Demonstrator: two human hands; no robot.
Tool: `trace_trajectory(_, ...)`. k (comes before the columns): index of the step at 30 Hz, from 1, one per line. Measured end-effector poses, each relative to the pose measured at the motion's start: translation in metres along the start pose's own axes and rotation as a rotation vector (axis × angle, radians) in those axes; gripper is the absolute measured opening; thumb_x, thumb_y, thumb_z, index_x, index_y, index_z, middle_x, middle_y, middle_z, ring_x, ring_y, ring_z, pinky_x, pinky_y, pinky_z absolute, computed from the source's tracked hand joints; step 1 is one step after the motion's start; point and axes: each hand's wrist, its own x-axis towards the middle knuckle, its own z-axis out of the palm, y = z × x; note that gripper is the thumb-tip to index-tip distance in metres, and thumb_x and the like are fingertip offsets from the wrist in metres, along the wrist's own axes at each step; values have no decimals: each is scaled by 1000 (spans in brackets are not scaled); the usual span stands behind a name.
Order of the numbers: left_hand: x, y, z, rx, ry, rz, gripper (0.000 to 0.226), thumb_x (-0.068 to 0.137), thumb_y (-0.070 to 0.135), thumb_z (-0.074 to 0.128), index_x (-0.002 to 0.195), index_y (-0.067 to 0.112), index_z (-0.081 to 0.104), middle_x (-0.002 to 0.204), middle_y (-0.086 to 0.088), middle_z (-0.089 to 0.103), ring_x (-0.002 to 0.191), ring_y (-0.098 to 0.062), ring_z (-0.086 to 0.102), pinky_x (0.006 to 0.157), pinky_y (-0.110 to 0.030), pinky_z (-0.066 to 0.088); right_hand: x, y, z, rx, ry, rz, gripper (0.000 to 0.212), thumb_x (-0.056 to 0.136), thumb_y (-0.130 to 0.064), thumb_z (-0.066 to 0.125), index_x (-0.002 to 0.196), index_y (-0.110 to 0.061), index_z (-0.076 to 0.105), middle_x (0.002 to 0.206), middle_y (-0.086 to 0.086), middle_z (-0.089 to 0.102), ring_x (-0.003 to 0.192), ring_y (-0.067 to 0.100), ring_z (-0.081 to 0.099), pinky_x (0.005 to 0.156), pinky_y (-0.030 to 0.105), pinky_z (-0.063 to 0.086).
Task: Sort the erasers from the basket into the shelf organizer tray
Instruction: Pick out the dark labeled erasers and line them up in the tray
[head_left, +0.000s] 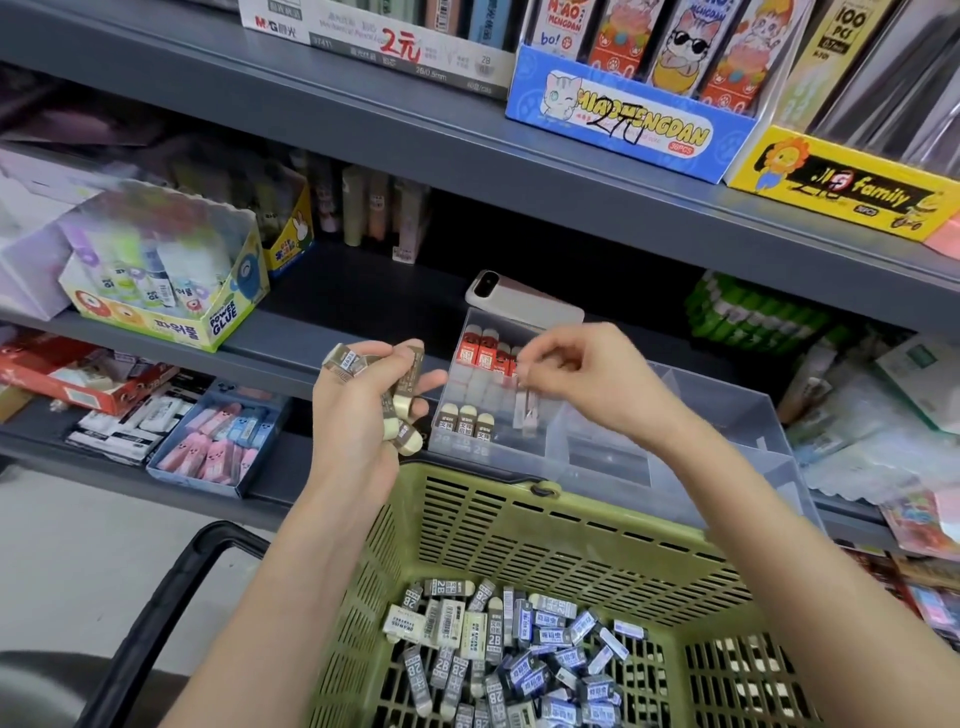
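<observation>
Holding a bunch of erasers (402, 410), the left hand (358, 415) is up in front of the shelf (291, 353). Its fingers curl round them, and some ends stick out at the top and the bottom.

The right hand (597, 374) is just beside it, over the clear tray (701, 410). Its fingertips pinch one eraser (525, 413), which hangs down below the fingers into the left part of the tray. This eraser looks blurry, so I cannot tell if it touches the tray floor.

In the tray, red erasers (480, 353) stand in a row at the back. Three grey erasers (467, 422) stand in a row at the front, just to the left of the pinched one. A phone (524, 301) lies on the shelf behind the tray.

The green basket (467, 483) sits below both hands, with its far rim up against the tray. A big pile of erasers (519, 654) lies on its floor, well below the hands, between the two arms.
</observation>
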Motion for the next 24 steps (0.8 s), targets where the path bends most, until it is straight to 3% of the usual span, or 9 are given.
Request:
trace_trajectory(1,0,0,0,-1,1,-1,16,85,-2,60,80,12,56,91,-9,74,75,-28,72,42,-21,43,1,5,2,-146,-42,-19,2,80,-22,71,79,-20,70,71,-3,68,70,16,63,68,31,52)
trace_trajectory(4,-1,0,1,2,4,-6,17,85,-2,60,78,13,57,91,-9,74,74,-27,72,41,-20,42,3,10,11,-504,-149,-59,10,76,-37,72,74,-27,69,69,-16,61,78,11,61,67,26,44)
trace_trajectory(8,0,1,1,8,0,-13,16,84,-3,60,80,12,57,91,-9,74,74,-27,71,41,-21,43,5,8,18,-892,-161,-162,26,83,-45,61,81,-21,71,85,-5,68,84,18,62,65,29,45)
trace_trajectory(11,0,0,1,4,-6,-27,15,83,-2,61,81,12,57,92,-10,73,74,-27,71,40,-20,42,2,7,17,-1056,-190,-238,43,92,-51,44,82,-17,68,76,-2,58,88,19,55,60,28,36)
trace_trajectory(13,0,0,0,1,-15,-38,14,83,-1,62,82,12,57,94,-11,73,74,-28,71,40,-20,42,-2,7,17,-1128,-229,-294,49,96,-52,33,88,-16,66,85,1,59,95,22,49,63,29,33)
trace_trajectory(16,0,0,0,-11,-43,-52,12,82,0,63,82,11,57,93,-11,73,73,-28,71,40,-20,41,-7,12,13,-1194,-236,-297,51,98,-50,27,106,-17,65,109,5,57,105,24,46,66,31,34)
trace_trajectory(20,-1,2,1,-45,-127,-86,8,74,8,66,80,10,60,93,-11,74,71,-27,71,38,-19,40,-11,12,4,-1164,-162,-256,51,98,-50,27,108,-20,67,106,3,56,103,23,47,71,30,35)
trace_trajectory(22,-2,2,1,-53,-171,-96,9,72,12,66,79,10,62,96,-12,73,71,-26,71,38,-19,40,-11,6,2,-998,-42,-281,48,97,-49,32,97,-18,69,91,1,56,95,22,50,70,29,33)
trace_trajectory(24,-3,1,1,-41,-215,-92,14,73,16,66,84,9,61,100,-13,73,71,-25,70,38,-18,40,-12,-4,4,-641,104,-268,36,94,-45,44,89,-20,70,81,-4,58,88,18,54,71,30,40)
